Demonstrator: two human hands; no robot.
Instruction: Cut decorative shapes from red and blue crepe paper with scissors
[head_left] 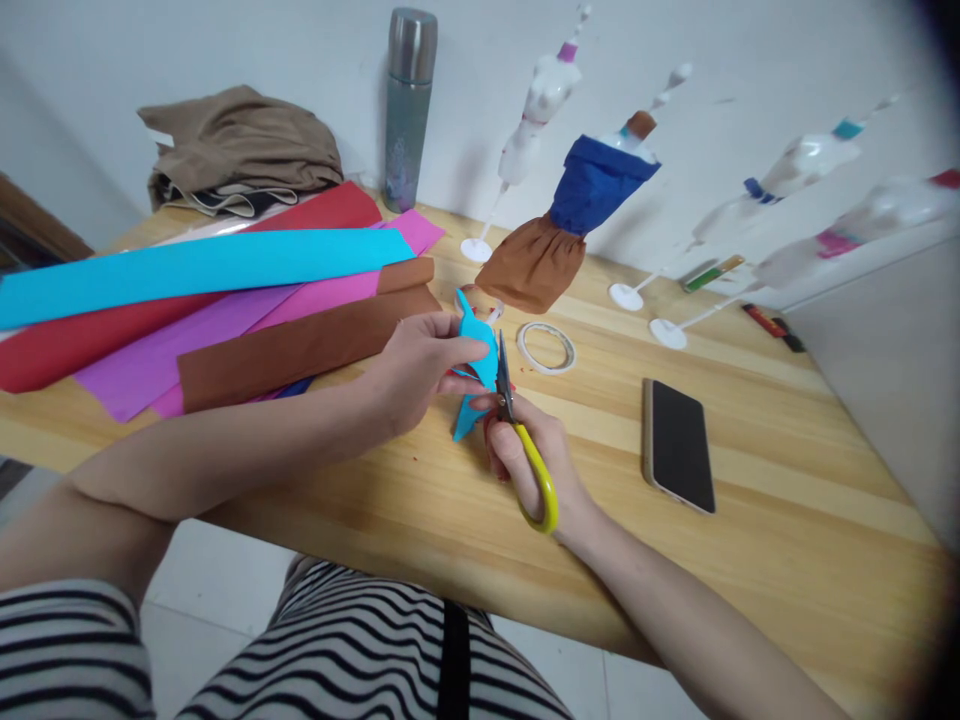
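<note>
My left hand (424, 365) pinches a small bright blue piece (480, 345) of paper or fabric between thumb and fingers, above the wooden table. Yellow-handled scissors (541, 480) are in my right hand (551, 450), their dark blades pointing up along the right edge of the blue piece. Another blue part hangs below, beside my right fingertips; whether it joins the upper part is hidden. Just behind my hands, a roll of tape (546, 347) lies flat.
Coloured sheets (225, 265) lie at the left, brown cloth (247, 140) behind them. A flask (410, 110) stands near the wall. Several mannequins on stands line the back, one dressed in blue and brown (604, 185). A phone (679, 445) lies on the table (600, 560) at the right.
</note>
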